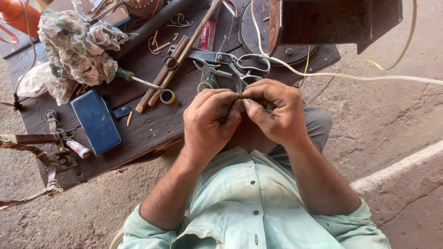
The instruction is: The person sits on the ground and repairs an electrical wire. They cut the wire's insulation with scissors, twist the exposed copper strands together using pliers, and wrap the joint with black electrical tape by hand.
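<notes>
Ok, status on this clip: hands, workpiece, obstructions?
Left hand and right hand pinched together on a small item, too hidden to identify. Scissors just beyond the fingertips. Nothing blocking.

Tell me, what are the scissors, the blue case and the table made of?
The scissors look like bare metal: grey, with bright glints. The blue case seems leather or imitation leather, smooth with a dull sheen and a closing tab; hard to say which. The table looks like dark, worn wood, with plank seams and scuffs.
</notes>
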